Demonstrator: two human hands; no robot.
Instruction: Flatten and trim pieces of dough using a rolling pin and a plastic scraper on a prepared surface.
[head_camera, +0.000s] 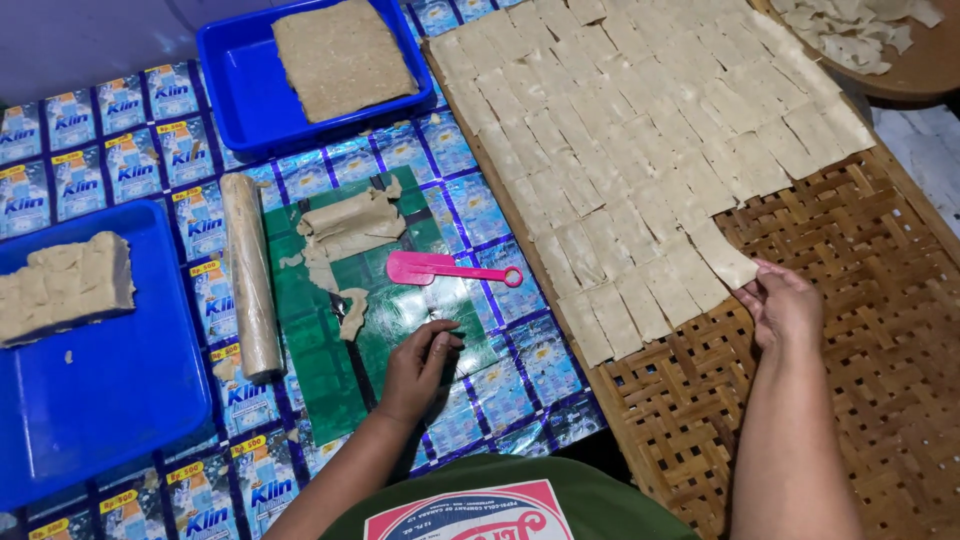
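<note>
Nearest, right hand (783, 308) pinched on thin dough square (728, 262), set at the edge of tiled squares on woven bamboo tray (880, 330); judged soft, light, tearable, best held by its corner; left hand (418, 362) spread flat on green sheet (330, 340); pink scraper (445, 268) nearby.

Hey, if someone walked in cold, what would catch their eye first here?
Probably the woven bamboo tray on the right, mostly covered with overlapping pale dough squares, where the right hand touches the last one. Next, the pink scraper on the green sheet where the left hand rests.
</note>
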